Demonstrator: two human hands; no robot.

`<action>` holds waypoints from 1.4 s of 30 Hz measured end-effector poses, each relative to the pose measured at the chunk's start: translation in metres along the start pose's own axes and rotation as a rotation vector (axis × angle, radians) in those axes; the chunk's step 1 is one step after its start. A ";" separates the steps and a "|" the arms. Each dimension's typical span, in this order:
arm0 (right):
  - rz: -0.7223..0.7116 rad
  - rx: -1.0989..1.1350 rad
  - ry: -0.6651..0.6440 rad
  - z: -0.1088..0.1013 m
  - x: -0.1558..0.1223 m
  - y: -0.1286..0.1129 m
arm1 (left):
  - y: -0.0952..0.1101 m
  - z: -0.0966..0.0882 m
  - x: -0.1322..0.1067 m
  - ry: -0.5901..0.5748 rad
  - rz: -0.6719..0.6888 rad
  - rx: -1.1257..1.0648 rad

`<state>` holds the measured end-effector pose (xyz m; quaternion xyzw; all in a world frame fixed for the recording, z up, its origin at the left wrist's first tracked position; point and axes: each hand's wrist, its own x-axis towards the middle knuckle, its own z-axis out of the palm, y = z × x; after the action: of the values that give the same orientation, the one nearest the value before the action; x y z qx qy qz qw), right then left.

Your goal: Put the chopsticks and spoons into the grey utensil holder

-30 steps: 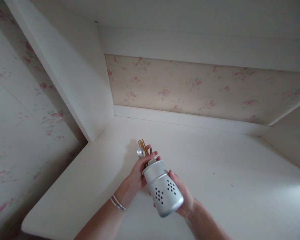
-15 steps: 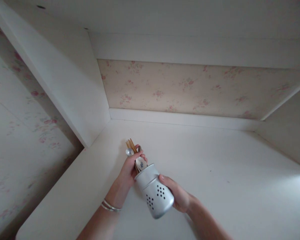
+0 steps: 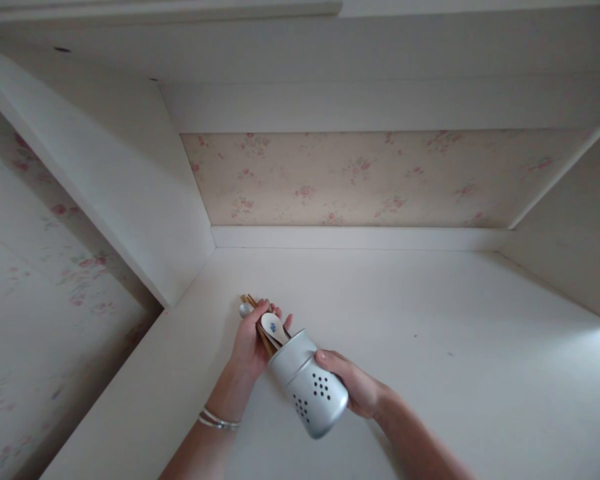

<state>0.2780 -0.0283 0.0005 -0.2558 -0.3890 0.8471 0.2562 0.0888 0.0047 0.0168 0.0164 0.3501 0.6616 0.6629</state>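
A silver utensil holder [image 3: 307, 383] with punched drain holes is tilted, its mouth toward the upper left. My right hand [image 3: 353, 383] is closed round its side. At the mouth, my left hand [image 3: 250, 343] is wrapped round a bundle of wooden chopsticks [image 3: 249, 299] and spoons. A white spoon [image 3: 273, 327] with a blue motif lies on top of the bundle, its handle running into the holder. Past my left fingers shows the bowl of a shiny metal spoon [image 3: 245, 309]. The lower ends of the bundle are hidden inside the holder.
Beneath my hands spreads a white tabletop [image 3: 405, 293]. A white side panel [image 3: 130, 173] rises at the left, and a shelf [image 3: 330, 53] hangs overhead. Floral wallpaper [image 3: 340, 180] shows behind.
My left hand has slid slightly along the bundle, and more of the white spoon now shows outside the holder. The right hand keeps the holder almost in place. The view has shifted slightly.
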 end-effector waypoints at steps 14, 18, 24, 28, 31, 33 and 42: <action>-0.001 -0.027 -0.040 -0.002 -0.002 -0.005 | -0.009 0.001 -0.008 -0.076 -0.021 0.130; 0.012 -0.046 -0.037 -0.001 -0.002 -0.006 | -0.008 0.003 -0.005 -0.051 -0.005 0.145; 0.012 -0.054 -0.072 0.000 -0.001 -0.006 | -0.005 0.004 -0.004 0.000 -0.053 0.103; 0.022 -0.074 -0.090 0.001 -0.002 -0.007 | -0.004 0.003 -0.007 -0.033 -0.153 0.187; 0.020 -0.079 -0.099 0.003 -0.003 -0.008 | -0.002 0.005 -0.007 -0.105 -0.172 0.212; 0.020 -0.076 -0.097 0.003 -0.003 -0.008 | 0.002 0.007 -0.003 -0.121 -0.084 0.154; 0.041 -0.091 -0.118 -0.005 0.001 -0.002 | 0.071 0.018 0.063 0.026 0.445 1.033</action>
<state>0.2807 -0.0240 -0.0008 -0.2250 -0.4361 0.8472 0.2034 0.0288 0.0776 0.0367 0.4041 0.6249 0.5283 0.4089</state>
